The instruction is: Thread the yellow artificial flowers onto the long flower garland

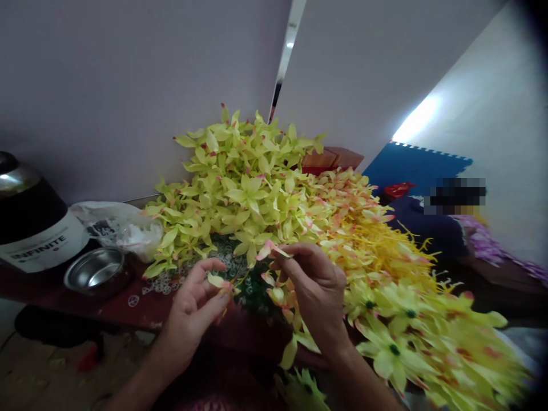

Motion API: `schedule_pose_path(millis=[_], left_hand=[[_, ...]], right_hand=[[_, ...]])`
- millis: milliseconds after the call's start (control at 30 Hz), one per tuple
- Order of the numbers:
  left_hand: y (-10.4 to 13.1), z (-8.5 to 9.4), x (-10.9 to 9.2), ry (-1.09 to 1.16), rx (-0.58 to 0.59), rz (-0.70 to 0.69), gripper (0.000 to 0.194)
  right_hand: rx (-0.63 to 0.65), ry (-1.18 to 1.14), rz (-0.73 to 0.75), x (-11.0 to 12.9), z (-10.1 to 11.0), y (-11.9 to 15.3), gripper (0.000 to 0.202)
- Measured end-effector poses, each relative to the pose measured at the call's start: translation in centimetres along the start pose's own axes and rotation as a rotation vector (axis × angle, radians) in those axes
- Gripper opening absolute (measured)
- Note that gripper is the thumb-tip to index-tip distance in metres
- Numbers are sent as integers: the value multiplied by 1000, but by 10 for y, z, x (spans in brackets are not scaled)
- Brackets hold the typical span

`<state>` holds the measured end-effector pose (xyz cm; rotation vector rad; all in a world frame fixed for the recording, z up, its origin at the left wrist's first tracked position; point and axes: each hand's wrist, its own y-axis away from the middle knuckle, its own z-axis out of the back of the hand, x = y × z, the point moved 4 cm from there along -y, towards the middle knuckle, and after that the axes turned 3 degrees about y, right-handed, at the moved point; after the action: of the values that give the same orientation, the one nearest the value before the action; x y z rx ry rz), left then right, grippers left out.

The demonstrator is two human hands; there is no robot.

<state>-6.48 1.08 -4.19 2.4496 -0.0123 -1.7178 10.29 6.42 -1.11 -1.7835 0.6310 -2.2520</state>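
Note:
My left hand (197, 301) pinches a small yellow petal piece (219, 282) with a pink base between thumb and fingers. A little higher, my right hand (314, 291) has its thumb and fingers closed on a pink-tipped artificial petal (267, 250). Both hands are above the front of a red table (128, 311), apart from each other. Behind them rises a big heap of yellow-green artificial flowers (248, 194). Small clear plastic rings (165, 282) and dark green pieces (257, 294) lie between the hands and the heap.
At left stand a steel bowl (96, 271), a plastic bag (139, 234) and a black-and-white container (38, 228). Yellow stringy stamens (385, 245) and assembled flowers (396, 351) with green centres are piled at right. A person in dark clothing (428, 228) is beyond, near a blue mat (411, 165).

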Motion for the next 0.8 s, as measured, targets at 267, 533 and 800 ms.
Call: schedule_pose_path(millis=[267,533,800], left_hand=[[4,-19,1,57,22,34,31],[3,-19,1,164,29,3,31],[3,-20,3,224,53,49,33]], right_hand=[[-5,-179,-30,11,-7,17,3],[14,-106,140,11,-11,29,6],[3,-21,356,16,-8,34,19]])
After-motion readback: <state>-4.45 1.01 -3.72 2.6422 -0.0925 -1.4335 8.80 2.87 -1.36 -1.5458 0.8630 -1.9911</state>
